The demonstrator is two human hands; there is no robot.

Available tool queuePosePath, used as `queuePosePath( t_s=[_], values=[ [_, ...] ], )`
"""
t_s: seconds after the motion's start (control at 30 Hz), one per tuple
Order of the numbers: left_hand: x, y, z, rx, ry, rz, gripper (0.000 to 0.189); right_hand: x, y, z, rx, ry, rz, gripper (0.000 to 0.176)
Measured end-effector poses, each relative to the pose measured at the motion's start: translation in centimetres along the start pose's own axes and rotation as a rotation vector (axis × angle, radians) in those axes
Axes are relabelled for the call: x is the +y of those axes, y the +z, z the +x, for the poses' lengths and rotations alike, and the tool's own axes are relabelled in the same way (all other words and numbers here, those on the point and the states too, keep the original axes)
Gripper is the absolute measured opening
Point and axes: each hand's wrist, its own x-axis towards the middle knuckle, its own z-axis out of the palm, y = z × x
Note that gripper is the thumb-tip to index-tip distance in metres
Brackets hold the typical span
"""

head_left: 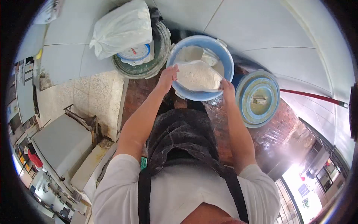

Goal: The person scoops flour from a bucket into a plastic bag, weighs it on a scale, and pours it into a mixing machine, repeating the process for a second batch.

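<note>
My left hand (167,77) is closed on the left edge of an open bag of pale, flour-like powder (197,75). On the opposite edge, my right hand (226,89) pinches the bag's rim. The bag is spread open over a round blue tub (230,63), between my two hands. Behind it in the tub lies a whitish container or bag part (203,56), whose kind I cannot make out. More pale powder seems to coat the tub's inside.
At the upper left, a stuffed white bag (123,28) sits on a dial scale (135,53) over a dark green bin (163,41). To the right stands a blue lidded bucket (248,112), near a red pole (313,95). The brick floor (266,145) looks wet.
</note>
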Motion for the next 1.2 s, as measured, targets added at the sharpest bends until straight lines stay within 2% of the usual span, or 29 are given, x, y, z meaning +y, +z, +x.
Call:
queuePosePath(
  t_s=[0.03, 0.13, 0.2, 0.27, 0.33, 0.4, 0.47, 0.5, 0.57, 0.6, 0.67, 0.73, 0.77, 0.87, 0.93, 0.97, 1.1, 1.17, 1.2],
  values=[
    [1.6, 0.6, -0.9, -0.007, 0.018, 0.008, 0.031, -3.4, 0.0, -2.7, 0.035, 0.003, 0.053, 0.038],
    [4.9, 1.6, -4.2, -0.089, 0.105, -0.147, 0.03, -5.2, -2.6, -5.1, 0.127, 0.0, 0.039, 0.04],
    [6.7, 2.2, -4.0, -0.058, 0.122, 0.126, 0.035, -7.1, -2.9, -6.4, 0.052, -0.029, 0.125, 0.041],
    [8.9, 3.5, -5.8, -0.072, 0.115, 0.219, 0.037, -8.9, -2.5, -7.0, 0.13, -0.09, 0.052, 0.04],
    [11.0, 3.6, -8.0, -0.168, 0.072, -0.103, 0.037, -11.2, -3.0, -8.2, 0.12, -0.139, 0.045, 0.036],
    [15.2, 4.5, -11.7, -0.174, 0.08, -0.105, 0.037, -18.1, -2.1, -11.1, 0.099, -0.257, -0.086, 0.039],
    [19.5, 4.6, -15.4, -0.291, 0.171, -0.123, 0.043, -24.6, -0.8, -14.6, 0.068, -0.27, -0.089, 0.033],
    [21.9, 4.2, -17.3, -0.278, 0.199, -0.12, 0.043, -27.5, 0.1, -16.0, 0.044, -0.267, -0.093, 0.029],
    [26.3, 3.9, -20.6, -0.367, 0.323, -0.133, 0.056, -32.1, 1.2, -18.1, -0.066, -0.377, 0.027, 0.034],
    [28.7, 3.6, -22.2, -0.365, 0.339, -0.133, 0.056, -34.8, 2.2, -19.4, -0.124, -0.456, 0.074, 0.036],
    [33.1, 2.5, -25.6, -0.482, 0.618, -0.062, 0.069, -39.9, 4.6, -22.2, -0.247, -0.581, 0.159, 0.04],
    [37.0, 1.9, -27.8, -0.4, 0.749, -0.078, 0.081, -44.1, 7.4, -24.0, -0.347, -0.712, 0.222, 0.043],
    [38.8, 1.4, -28.5, -0.394, 0.757, -0.079, 0.081, -45.5, 9.2, -24.3, -0.38, -0.793, 0.247, 0.044],
    [43.4, -1.3, -28.4, -0.367, 0.882, -0.11, 0.082, -48.6, 14.2, -22.9, -0.478, -0.84, 0.368, 0.038],
    [45.4, -3.7, -27.6, -0.416, 0.919, -0.172, 0.057, -49.7, 17.6, -21.5, -0.506, -0.835, 0.372, 0.042],
    [46.3, -3.7, -27.6, -0.313, 0.941, -0.176, 0.055, -50.1, 19.4, -20.7, -0.529, -0.823, 0.372, 0.048],
    [48.8, -9.3, -24.0, -0.323, 0.875, -0.251, 0.053, -50.6, 26.1, -16.4, -0.568, -0.783, 0.4, 0.041],
    [49.3, -10.6, -23.1, -0.087, 0.825, -0.103, 0.077, -50.5, 29.1, -14.2, -0.629, -0.743, 0.309, 0.032],
    [49.4, -11.3, -22.4, -0.086, 0.825, -0.102, 0.077, -50.4, 30.4, -13.3, -0.631, -0.743, 0.31, 0.032]
  ],
)
